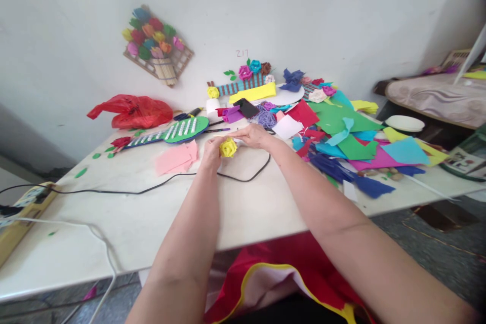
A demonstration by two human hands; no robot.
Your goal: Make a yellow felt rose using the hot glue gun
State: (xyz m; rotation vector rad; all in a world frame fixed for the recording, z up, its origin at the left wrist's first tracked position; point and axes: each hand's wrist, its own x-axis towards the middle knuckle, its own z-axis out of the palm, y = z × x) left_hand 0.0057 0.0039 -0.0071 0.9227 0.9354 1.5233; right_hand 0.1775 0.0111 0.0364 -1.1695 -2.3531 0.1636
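Note:
A yellow paper flower is held up over the white table between my two hands. My left hand is closed on its left side, fingertips pinching the petal edge. From the right, my right hand reaches across with its index finger stretched along the flower's upper edge and the fingertips gripping it; its other fingers are partly hidden. Below the flower a black cord loops over the table and passes up near my right wrist. Pink paper sheets lie left of my left hand.
Colourful paper scraps cover the table's right side. A green guitar-shaped craft piece and a red plastic bag lie at the back left. Folded yellow paper and a phone are behind my hands. A power strip sits at left.

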